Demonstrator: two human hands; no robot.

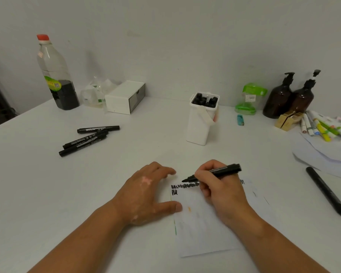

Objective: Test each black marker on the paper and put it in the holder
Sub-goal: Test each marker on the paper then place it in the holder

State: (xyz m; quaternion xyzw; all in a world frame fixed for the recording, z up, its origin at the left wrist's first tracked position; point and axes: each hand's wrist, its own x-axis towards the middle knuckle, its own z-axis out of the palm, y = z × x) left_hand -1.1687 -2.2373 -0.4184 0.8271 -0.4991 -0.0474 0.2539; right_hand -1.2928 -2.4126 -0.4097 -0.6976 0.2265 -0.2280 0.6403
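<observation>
My right hand (217,188) grips an uncapped black marker (222,170), its tip pointing left just above the black scribbles on the white paper (203,229). My left hand (146,194) lies flat on the table, thumb pressing the paper's left edge. The white holder (200,125) stands behind the paper with several black markers in it. Three capped black markers (85,139) lie at the left. Another black marker (326,191) lies at the right.
A bottle (55,75) with dark liquid and a white box (124,97) stand at the back left. Two brown pump bottles (291,97), a green packet (248,99), a blue lighter (240,120) and coloured markers (323,127) crowd the back right.
</observation>
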